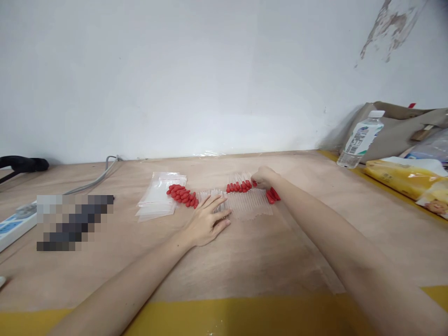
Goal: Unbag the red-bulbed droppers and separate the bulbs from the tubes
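Observation:
My left hand (206, 221) lies with fingers spread over a row of clear thin tubes (250, 204), set side by side on the table. Beyond them, my right hand (265, 176) has its fingers curled down at a red rubber bulb (254, 183); the fingertips are partly hidden. To its left, several clear tubes with red bulbs (240, 187) on their near ends form a second row. A few more red bulbs (273, 195) lie under the right wrist. Left of the tubes, a heap of red bulbs (182, 194) rests partly over clear plastic bags (157, 198).
At the left are a white power strip (17, 226), a grey cable (89, 184), a blurred-out dark object (79, 224) and a black item (24, 163). A water bottle (360, 140), a yellow packet (402, 175) and a beige bag (399, 130) stand at the right. A white wall (210, 79) bounds the table.

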The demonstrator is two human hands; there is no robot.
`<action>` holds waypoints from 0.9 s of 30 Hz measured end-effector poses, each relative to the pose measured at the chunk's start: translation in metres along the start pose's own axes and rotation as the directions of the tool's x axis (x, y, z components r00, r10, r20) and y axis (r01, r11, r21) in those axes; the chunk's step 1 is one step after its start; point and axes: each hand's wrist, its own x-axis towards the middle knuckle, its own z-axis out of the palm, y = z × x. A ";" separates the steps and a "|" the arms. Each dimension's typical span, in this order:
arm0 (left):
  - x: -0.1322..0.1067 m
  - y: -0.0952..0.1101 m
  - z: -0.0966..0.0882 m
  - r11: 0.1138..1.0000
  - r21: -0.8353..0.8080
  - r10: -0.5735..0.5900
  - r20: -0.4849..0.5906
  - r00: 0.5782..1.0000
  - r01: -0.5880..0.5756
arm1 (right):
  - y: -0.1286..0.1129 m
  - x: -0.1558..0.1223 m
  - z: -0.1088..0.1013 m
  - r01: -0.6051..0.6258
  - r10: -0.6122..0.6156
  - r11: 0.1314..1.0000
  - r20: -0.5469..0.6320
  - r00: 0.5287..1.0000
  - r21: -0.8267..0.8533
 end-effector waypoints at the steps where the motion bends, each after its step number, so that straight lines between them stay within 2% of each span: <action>1: 0.000 0.000 0.001 1.000 0.005 -0.006 0.003 1.000 0.006 | -0.003 0.000 -0.005 -0.044 0.045 0.999 0.018 0.999 -0.020; 3: -0.001 -0.001 0.001 0.999 0.019 -0.031 0.003 0.999 0.031 | -0.010 -0.006 -0.016 -0.114 0.115 0.993 0.037 0.993 -0.033; 5: -0.001 -0.001 0.002 0.998 0.031 -0.059 -0.010 0.998 0.060 | -0.017 -0.020 -0.027 -0.108 0.108 0.994 0.015 0.994 -0.004; 8: 0.000 0.000 0.002 0.996 0.021 -0.088 -0.092 0.992 0.090 | -0.022 -0.055 -0.036 0.040 -0.035 0.996 -0.065 0.997 0.080; 9: 0.000 0.001 0.001 0.995 0.008 -0.097 -0.136 0.986 0.099 | -0.021 -0.069 -0.037 0.203 -0.185 0.973 -0.152 0.971 0.108; 10: 0.000 0.002 0.001 0.994 -0.006 -0.106 -0.185 0.977 0.107 | -0.019 -0.084 -0.037 0.344 -0.319 0.935 -0.213 0.923 0.090; 12: 0.000 0.005 -0.001 0.994 -0.022 -0.113 -0.270 0.956 0.111 | -0.014 -0.112 -0.035 0.532 -0.516 0.847 -0.232 0.825 0.008; 13: 0.000 0.006 -0.001 0.995 -0.019 -0.098 -0.295 0.951 0.097 | -0.011 -0.124 -0.033 0.579 -0.568 0.815 -0.237 0.788 -0.029; 16: 0.001 0.011 -0.002 1.000 0.028 0.020 -0.294 0.956 -0.012 | -0.006 -0.151 -0.024 0.661 -0.661 0.744 -0.245 0.709 -0.094; 19: 0.001 0.016 -0.001 0.987 0.089 0.154 -0.283 0.947 -0.134 | -0.008 -0.162 -0.014 0.723 -0.719 0.685 -0.240 0.652 -0.089; 21: 0.002 0.018 0.000 0.978 0.116 0.198 -0.296 0.934 -0.171 | -0.011 -0.163 -0.011 0.741 -0.734 0.668 -0.228 0.640 -0.072; 24: 0.004 0.020 0.001 0.977 0.123 0.206 -0.325 0.923 -0.175 | -0.014 -0.161 -0.008 0.747 -0.739 0.661 -0.231 0.633 -0.069; 27: 0.005 0.022 0.000 0.975 0.130 0.212 -0.340 0.916 -0.178 | -0.015 -0.159 -0.007 0.763 -0.757 0.640 -0.252 0.603 -0.093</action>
